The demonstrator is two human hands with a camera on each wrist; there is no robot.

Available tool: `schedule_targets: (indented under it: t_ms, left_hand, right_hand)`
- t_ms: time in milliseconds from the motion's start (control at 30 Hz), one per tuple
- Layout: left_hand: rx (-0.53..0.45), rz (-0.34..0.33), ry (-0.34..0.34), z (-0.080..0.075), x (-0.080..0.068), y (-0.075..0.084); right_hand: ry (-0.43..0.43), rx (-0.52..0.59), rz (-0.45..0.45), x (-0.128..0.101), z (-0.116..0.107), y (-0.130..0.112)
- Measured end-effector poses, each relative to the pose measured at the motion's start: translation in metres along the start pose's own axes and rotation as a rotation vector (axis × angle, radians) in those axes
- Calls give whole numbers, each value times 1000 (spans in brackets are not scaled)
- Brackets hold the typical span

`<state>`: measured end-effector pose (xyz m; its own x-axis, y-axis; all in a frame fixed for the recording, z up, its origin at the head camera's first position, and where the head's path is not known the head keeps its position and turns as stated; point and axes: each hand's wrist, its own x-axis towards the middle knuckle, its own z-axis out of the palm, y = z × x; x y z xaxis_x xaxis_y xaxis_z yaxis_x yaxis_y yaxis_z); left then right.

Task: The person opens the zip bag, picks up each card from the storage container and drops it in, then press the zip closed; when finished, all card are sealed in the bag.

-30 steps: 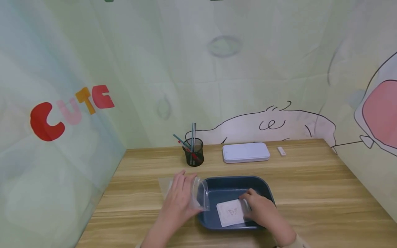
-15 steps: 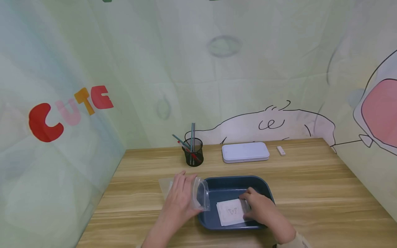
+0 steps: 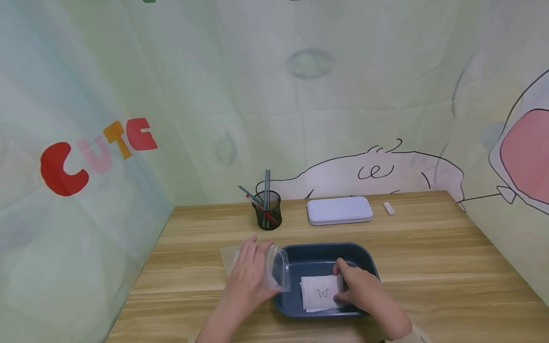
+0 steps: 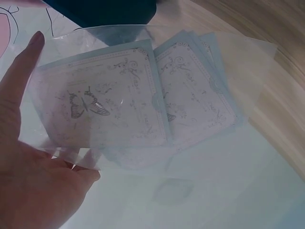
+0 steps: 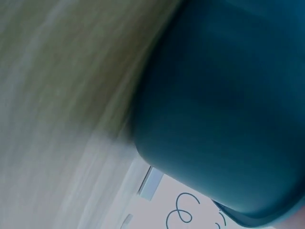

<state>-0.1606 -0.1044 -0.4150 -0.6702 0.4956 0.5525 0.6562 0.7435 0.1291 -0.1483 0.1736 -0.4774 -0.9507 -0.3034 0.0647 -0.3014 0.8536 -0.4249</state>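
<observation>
My left hand point(image 3: 248, 271) grips a clear plastic bag point(image 4: 209, 157), its mouth held open towards the tray. Several pale printed cards point(image 4: 90, 102), the front one bearing a butterfly, lie inside the bag in the left wrist view. Inside the dark blue tray point(image 3: 317, 251), my right hand point(image 3: 358, 288) has fingers and thumb at the right edge of a small stack of white butterfly cards point(image 3: 317, 293), pinching it. The right wrist view shows mostly the tray's outer wall point(image 5: 214, 109), which hides the right fingers.
Behind the tray stand a black mesh pen holder point(image 3: 269, 216) with pens, a white pencil case point(image 3: 340, 210) and a small white eraser point(image 3: 389, 208). The wooden table point(image 3: 433, 257) meets a printed curtain point(image 3: 266, 105) at the back and sides.
The right fingers have shifted slightly on the cards, and the top card has moved a little to the right and straightened. The left hand and the bag have stayed in place.
</observation>
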Motion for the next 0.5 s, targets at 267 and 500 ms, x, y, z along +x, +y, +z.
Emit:
schedule_targets:
  t_ms: [267, 500]
  left_hand:
    - [-1, -10, -17, -1, 0, 2]
    - [14, -16, -20, -1, -1, 1]
  right_hand:
    - [39, 207, -64, -2, -7, 2]
    - [119, 451, -36, -1, -23, -9]
